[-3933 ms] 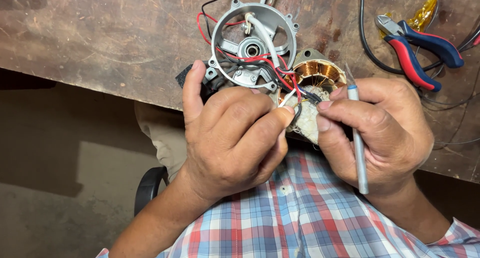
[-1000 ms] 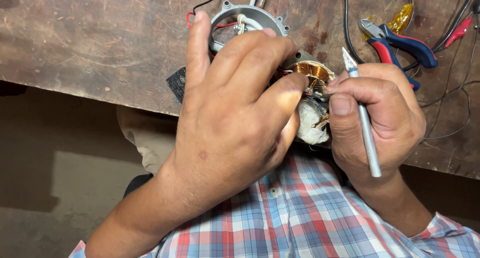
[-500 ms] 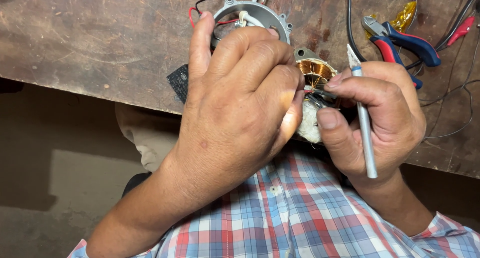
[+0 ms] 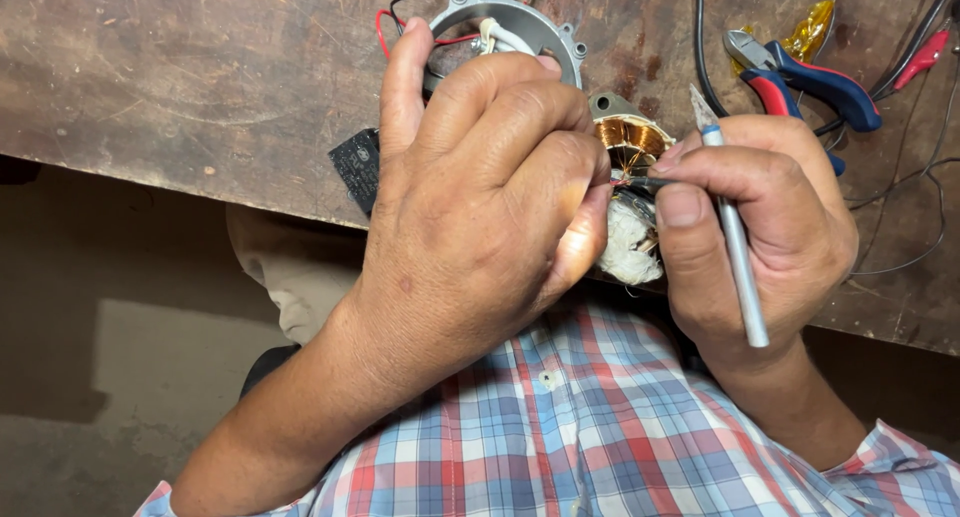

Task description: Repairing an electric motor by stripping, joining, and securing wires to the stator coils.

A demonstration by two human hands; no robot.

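My left hand (image 4: 480,207) covers most of a small electric motor, gripping its round grey metal housing (image 4: 520,27) at the edge of the wooden workbench (image 4: 200,77). Its thumb and forefinger pinch a thin wire (image 4: 640,182) next to the copper winding (image 4: 628,142). White wrapped insulation (image 4: 628,247) shows below the winding. My right hand (image 4: 760,227) grips a slim silver tool with a pointed tip (image 4: 735,247), held upright, while its thumb and forefinger meet the same wire. Red and black leads (image 4: 392,22) run from the housing.
Red and blue handled pliers (image 4: 800,77) lie on the bench at the upper right, beside a yellow scrap (image 4: 810,32) and black cables (image 4: 700,37). A small black block (image 4: 355,167) sits at the bench edge. My plaid shirt (image 4: 600,427) fills the bottom.
My left hand has shifted from beneath the motor to over it, hiding most of the housing. The fingers of both hands have closed in on a wire by the copper winding.
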